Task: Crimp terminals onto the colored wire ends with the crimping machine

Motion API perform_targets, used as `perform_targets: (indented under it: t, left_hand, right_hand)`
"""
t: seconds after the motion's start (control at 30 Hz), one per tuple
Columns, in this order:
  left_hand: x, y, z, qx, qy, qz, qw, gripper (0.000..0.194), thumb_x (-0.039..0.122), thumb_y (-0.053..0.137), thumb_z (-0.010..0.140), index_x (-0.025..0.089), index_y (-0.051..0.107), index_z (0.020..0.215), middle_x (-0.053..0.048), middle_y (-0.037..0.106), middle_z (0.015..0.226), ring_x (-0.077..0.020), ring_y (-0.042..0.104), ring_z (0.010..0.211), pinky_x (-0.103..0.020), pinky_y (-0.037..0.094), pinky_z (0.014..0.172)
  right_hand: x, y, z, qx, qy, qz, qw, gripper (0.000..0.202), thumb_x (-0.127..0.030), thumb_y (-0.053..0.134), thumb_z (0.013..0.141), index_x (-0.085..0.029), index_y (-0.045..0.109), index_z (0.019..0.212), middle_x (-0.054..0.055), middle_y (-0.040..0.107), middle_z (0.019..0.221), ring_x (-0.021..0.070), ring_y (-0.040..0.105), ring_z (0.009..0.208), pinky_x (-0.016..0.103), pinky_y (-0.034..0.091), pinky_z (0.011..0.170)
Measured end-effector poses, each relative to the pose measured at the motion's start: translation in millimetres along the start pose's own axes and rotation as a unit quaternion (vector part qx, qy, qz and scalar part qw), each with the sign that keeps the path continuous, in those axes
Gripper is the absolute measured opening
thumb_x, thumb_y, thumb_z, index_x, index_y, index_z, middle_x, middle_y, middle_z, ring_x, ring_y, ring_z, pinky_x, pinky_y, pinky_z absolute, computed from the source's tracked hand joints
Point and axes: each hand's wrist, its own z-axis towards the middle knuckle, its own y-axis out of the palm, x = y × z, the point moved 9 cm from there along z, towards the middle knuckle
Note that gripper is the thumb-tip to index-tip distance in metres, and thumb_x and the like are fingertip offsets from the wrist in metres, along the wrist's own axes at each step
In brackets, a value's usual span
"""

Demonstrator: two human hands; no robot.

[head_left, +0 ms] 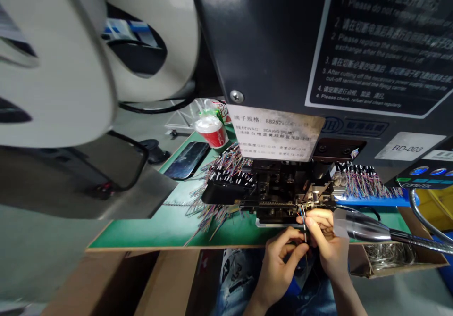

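Note:
My left hand (pixel 282 261) pinches the lower part of a thin cable (pixel 305 233) with a dark and white sleeve, at the front edge of the bench. Close beside it, my right hand (pixel 326 238) closes its fingertips on the fine coloured wires fanning from the cable's upper end. Those wire ends reach up to the working head of a terminal crimping machine (pixel 313 198), lit by a lamp. Whether a wire tip touches the metal parts there is too small to tell. Fingers partly hide the cable.
Bundles of coloured wires (pixel 221 212) lie left of the machine, and more (pixel 371 181) sit on a blue tray (pixel 385 202) at right. A phone (pixel 187 160) and a red cup (pixel 212 134) stand behind. The lamp (pixel 368 226) juts in from the right above a cardboard box (pixel 368 269).

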Motion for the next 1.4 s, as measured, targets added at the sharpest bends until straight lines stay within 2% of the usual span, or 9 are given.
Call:
perform_targets:
  t: [0.17, 0.47, 0.63, 0.8, 0.93, 1.03, 1.13, 1.3, 1.4]
  left_hand:
    - [-0.5, -0.8, -1.4, 0.002, 0.005, -0.005, 1.0, 0.005, 0.018, 0.07, 0.091, 0.018, 0.074, 0.088, -0.001, 0.072, 0.081, -0.0145, 0.075, 0.07, -0.015, 0.06, 0.065]
    - [-1.0, 0.2, -1.4, 0.002, -0.002, 0.013, 1.0, 0.008, 0.024, 0.071, 0.092, 0.017, 0.074, 0.089, -0.003, 0.075, 0.083, -0.0147, 0.073, 0.068, -0.017, 0.06, 0.065]
    - [-3.4, -5.3, -6.2, -0.002, -0.004, 0.028, 1.0, 0.017, 0.033, 0.07, 0.095, 0.017, 0.075, 0.093, -0.005, 0.074, 0.088, -0.0158, 0.072, 0.068, -0.018, 0.059, 0.062]
    - [-5.8, -7.3, -13.9, -0.09, -0.064, -0.035, 0.993, 0.024, 0.04, 0.078, 0.092, 0.018, 0.073, 0.085, -0.001, 0.069, 0.078, -0.0159, 0.071, 0.065, -0.021, 0.058, 0.064]
    - [-10.0, -5.8, -15.8, -0.129, -0.1, -0.092, 0.982, 0.03, 0.045, 0.081, 0.088, 0.017, 0.07, 0.082, -0.001, 0.067, 0.076, -0.0177, 0.072, 0.062, -0.025, 0.06, 0.064]
    - [-17.8, -3.2, -12.4, -0.11, -0.096, -0.103, 0.984, 0.029, 0.046, 0.08, 0.09, 0.017, 0.073, 0.089, -0.002, 0.07, 0.079, -0.0178, 0.073, 0.066, -0.024, 0.06, 0.065]
    - [-22.4, 0.2, -8.3, -0.072, -0.07, -0.088, 0.991, 0.029, 0.045, 0.077, 0.093, 0.017, 0.075, 0.095, -0.004, 0.073, 0.087, -0.0166, 0.074, 0.07, -0.021, 0.059, 0.066]
    - [-15.8, 1.8, -4.1, -0.008, -0.03, -0.031, 0.999, 0.026, 0.042, 0.073, 0.095, 0.016, 0.074, 0.091, -0.005, 0.074, 0.086, -0.0168, 0.072, 0.072, -0.021, 0.061, 0.069]
    - [-9.0, -0.5, -3.1, 0.016, -0.014, 0.006, 1.0, 0.021, 0.036, 0.072, 0.095, 0.016, 0.074, 0.09, -0.006, 0.074, 0.088, -0.0172, 0.072, 0.073, -0.021, 0.062, 0.068]
  right_hand:
    - [1.9, 2.8, 1.3, -0.018, -0.001, -0.014, 1.0, 0.019, -0.036, 0.07, 0.095, -0.023, 0.082, 0.088, 0.007, 0.083, 0.09, 0.0257, 0.076, 0.085, 0.037, 0.059, 0.083]
    - [-1.1, 3.8, 0.7, -0.002, 0.026, -0.007, 1.0, 0.018, -0.038, 0.072, 0.094, -0.022, 0.081, 0.089, 0.006, 0.082, 0.088, 0.0245, 0.077, 0.085, 0.035, 0.06, 0.082]
    - [-8.3, 2.9, -0.5, -0.014, -0.014, -0.027, 0.999, 0.024, -0.042, 0.069, 0.098, -0.022, 0.081, 0.093, 0.007, 0.08, 0.087, 0.0245, 0.075, 0.082, 0.035, 0.059, 0.078]
    - [-23.7, 1.6, -5.3, -0.081, -0.088, -0.056, 0.991, 0.013, -0.033, 0.072, 0.096, -0.024, 0.079, 0.089, 0.006, 0.077, 0.095, 0.0213, 0.072, 0.082, 0.031, 0.057, 0.073]
    - [-14.9, 1.9, -6.7, -0.098, -0.028, 0.033, 0.994, 0.011, -0.033, 0.076, 0.093, -0.024, 0.078, 0.088, 0.004, 0.077, 0.087, 0.0205, 0.073, 0.079, 0.028, 0.058, 0.069]
    - [-7.3, 5.3, -5.5, -0.079, 0.025, 0.077, 0.994, 0.017, -0.038, 0.076, 0.094, -0.023, 0.079, 0.087, 0.003, 0.077, 0.083, 0.0171, 0.068, 0.064, 0.025, 0.054, 0.054]
    - [-4.2, 6.9, -2.8, -0.057, 0.047, 0.085, 0.994, 0.024, -0.043, 0.075, 0.094, -0.021, 0.08, 0.087, 0.004, 0.078, 0.083, 0.014, 0.061, 0.054, 0.024, 0.05, 0.048]
    - [3.0, 3.4, 0.3, -0.028, 0.056, 0.059, 0.996, 0.032, -0.048, 0.074, 0.093, -0.017, 0.081, 0.087, 0.001, 0.066, 0.059, 0.012, 0.047, 0.046, 0.024, 0.039, 0.042]
    - [3.6, 2.2, 0.8, -0.014, 0.045, 0.053, 0.997, 0.027, -0.046, 0.075, 0.093, -0.02, 0.081, 0.091, 0.003, 0.074, 0.071, 0.0146, 0.055, 0.052, 0.027, 0.047, 0.048]
